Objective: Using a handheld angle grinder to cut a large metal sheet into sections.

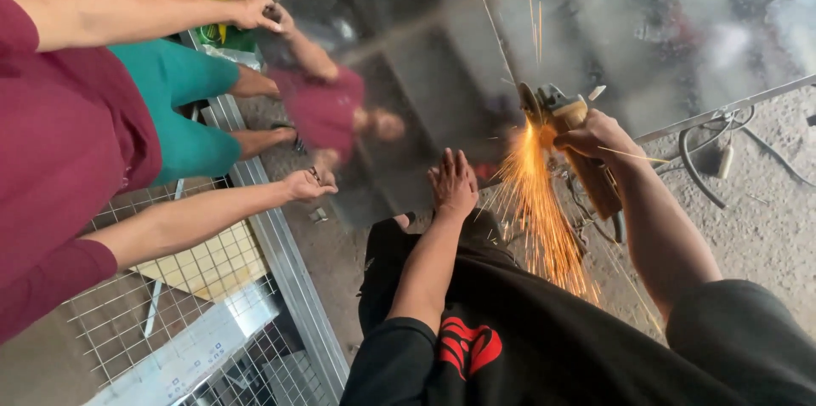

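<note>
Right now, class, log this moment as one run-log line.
right hand: grips angle grinder, sparks flying | left hand: flat on shiny metal sheet | co-worker's hands: steadying sheet edge

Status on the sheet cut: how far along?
Done: can't tell how much is cut; the edge behind the disc is hidden by sparks. In hand: the right hand runs the angle grinder on the shiny metal sheet, sparks flying; the left hand lies flat on it. A co-worker's hands grip its far edge. Left: the scribed line ahead looks uncut.
</note>
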